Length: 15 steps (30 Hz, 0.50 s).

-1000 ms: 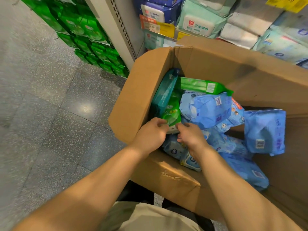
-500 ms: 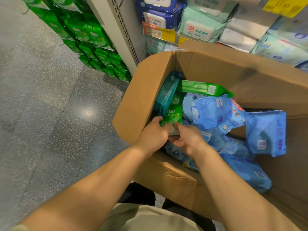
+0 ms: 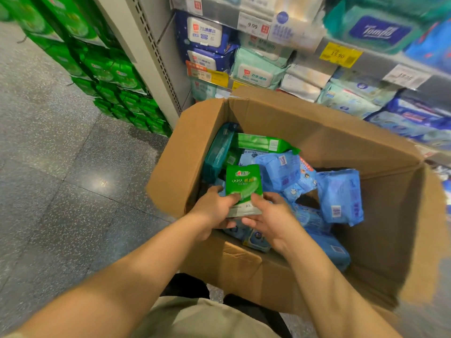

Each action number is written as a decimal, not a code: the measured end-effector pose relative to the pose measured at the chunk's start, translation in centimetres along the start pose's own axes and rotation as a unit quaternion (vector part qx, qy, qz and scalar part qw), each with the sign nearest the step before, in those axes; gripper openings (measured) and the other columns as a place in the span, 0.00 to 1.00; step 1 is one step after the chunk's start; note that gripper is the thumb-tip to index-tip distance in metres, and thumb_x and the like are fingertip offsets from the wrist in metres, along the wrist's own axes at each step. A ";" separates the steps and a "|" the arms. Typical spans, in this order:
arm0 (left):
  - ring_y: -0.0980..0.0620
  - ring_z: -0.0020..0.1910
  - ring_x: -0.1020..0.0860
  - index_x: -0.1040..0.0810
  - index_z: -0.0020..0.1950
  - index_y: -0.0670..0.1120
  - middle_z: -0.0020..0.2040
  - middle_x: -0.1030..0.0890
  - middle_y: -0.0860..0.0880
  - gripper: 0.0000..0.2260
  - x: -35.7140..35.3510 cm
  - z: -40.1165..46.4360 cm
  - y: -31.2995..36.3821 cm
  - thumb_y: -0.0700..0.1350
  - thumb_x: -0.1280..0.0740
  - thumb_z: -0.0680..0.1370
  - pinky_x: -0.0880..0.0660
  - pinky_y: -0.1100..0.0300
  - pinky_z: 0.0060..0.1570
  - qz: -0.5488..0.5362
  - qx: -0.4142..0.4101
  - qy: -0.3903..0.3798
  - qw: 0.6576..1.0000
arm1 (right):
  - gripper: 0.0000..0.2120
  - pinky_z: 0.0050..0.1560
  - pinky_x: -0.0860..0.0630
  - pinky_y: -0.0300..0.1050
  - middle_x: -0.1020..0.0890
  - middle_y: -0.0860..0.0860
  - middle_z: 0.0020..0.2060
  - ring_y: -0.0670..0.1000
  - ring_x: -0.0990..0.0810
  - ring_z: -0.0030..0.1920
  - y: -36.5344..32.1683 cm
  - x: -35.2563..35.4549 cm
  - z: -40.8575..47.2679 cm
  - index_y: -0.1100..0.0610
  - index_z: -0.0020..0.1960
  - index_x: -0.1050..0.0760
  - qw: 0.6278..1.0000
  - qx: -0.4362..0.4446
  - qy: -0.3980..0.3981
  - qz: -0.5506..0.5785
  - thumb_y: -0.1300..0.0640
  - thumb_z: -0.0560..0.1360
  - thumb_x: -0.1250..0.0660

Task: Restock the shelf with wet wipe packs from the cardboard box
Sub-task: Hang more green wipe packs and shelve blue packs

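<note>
Grip's on: left hand [image 3: 214, 208] and right hand [image 3: 271, 219] both pinch a small flat green wipe pack [image 3: 243, 189]. It's upright over the open brown cardboard box [image 3: 317, 132].

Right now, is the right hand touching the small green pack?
Touching. The head view shows the right hand with its thumb pressed on the small green pack, which the left hand also pinches.

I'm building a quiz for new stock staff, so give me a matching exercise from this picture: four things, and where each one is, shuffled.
Things:
1. small green pack
2. teal pack
3. yellow price tag
4. blue pack with barcode

Places:
A. on the shelf edge
B. standing against the box's left wall
C. held by both hands
D. leaning at the right inside the cardboard box

Pairs: 1-C, 2-B, 3-A, 4-D
</note>
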State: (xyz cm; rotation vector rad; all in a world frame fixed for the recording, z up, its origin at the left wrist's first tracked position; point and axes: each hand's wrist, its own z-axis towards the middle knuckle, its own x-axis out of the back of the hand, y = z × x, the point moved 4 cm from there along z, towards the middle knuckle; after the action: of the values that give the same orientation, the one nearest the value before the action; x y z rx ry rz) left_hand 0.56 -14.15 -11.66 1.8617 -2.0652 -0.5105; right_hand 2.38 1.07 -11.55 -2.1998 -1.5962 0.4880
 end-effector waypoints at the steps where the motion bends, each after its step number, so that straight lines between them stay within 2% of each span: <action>1: 0.43 0.53 0.15 0.36 0.78 0.52 0.61 0.19 0.44 0.30 -0.2 -0.5 0.2 0.53 0.28 0.80 0.16 0.52 0.44 -0.005 0.004 -0.009 1.000 | 0.13 0.40 0.17 0.48 0.17 0.60 0.55 0.58 0.12 0.45 -0.4 0.3 -0.7 0.56 0.64 0.29 1.000 0.008 -0.001 0.000 0.57 0.81 0.31; 4: 0.44 0.54 0.15 0.34 0.77 0.52 0.60 0.17 0.44 0.30 -0.8 -1.8 1.0 0.54 0.26 0.78 0.17 0.54 0.42 -0.013 -0.008 -0.032 0.999 | 0.12 0.39 0.17 0.48 0.16 0.60 0.54 0.59 0.13 0.46 -1.8 1.1 -2.8 0.58 0.63 0.28 0.999 0.039 -0.014 0.012 0.58 0.82 0.32; 6: 0.46 0.53 0.15 0.30 0.73 0.50 0.59 0.16 0.44 0.26 -1.0 -2.8 1.8 0.52 0.26 0.79 0.18 0.55 0.41 -0.020 -0.021 -0.053 0.998 | 0.12 0.41 0.18 0.50 0.15 0.61 0.55 0.60 0.13 0.49 -2.8 1.6 -4.1 0.58 0.64 0.28 0.998 0.054 -0.027 0.014 0.59 0.82 0.32; 9: 0.51 0.47 0.14 0.25 0.67 0.48 0.55 0.14 0.46 0.17 -1.5 -4.7 3.5 0.47 0.27 0.80 0.18 0.54 0.41 -0.016 -0.052 -0.091 0.994 | 0.10 0.47 0.16 0.54 0.15 0.62 0.55 0.60 0.13 0.49 -4.3 2.1 -6.2 0.58 0.63 0.28 0.995 0.085 -0.046 0.013 0.60 0.83 0.34; 11: 0.54 0.43 0.14 0.23 0.65 0.48 0.53 0.14 0.48 0.14 -1.7 -6.0 4.7 0.45 0.27 0.80 0.17 0.53 0.42 -0.005 -0.085 -0.099 0.991 | 0.12 0.47 0.16 0.54 0.15 0.62 0.55 0.61 0.13 0.50 -5.2 2.5 -7.5 0.58 0.65 0.30 0.993 0.108 -0.053 0.008 0.61 0.83 0.34; 15: 0.51 0.43 0.13 0.22 0.62 0.48 0.50 0.15 0.47 0.12 -2.4 -8.2 7.2 0.42 0.27 0.80 0.15 0.49 0.47 0.027 -0.151 -0.103 0.983 | 0.13 0.51 0.17 0.55 0.15 0.62 0.55 0.60 0.13 0.52 -7.0 3.6 -9.7 0.60 0.66 0.29 0.986 0.156 -0.054 -0.026 0.61 0.83 0.35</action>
State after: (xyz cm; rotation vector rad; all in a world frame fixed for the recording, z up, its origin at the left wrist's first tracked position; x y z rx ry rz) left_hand -1.76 -11.59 -1.01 1.6286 -2.0196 -0.9795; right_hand 2.33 5.52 0.10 -1.9211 -1.5085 0.7961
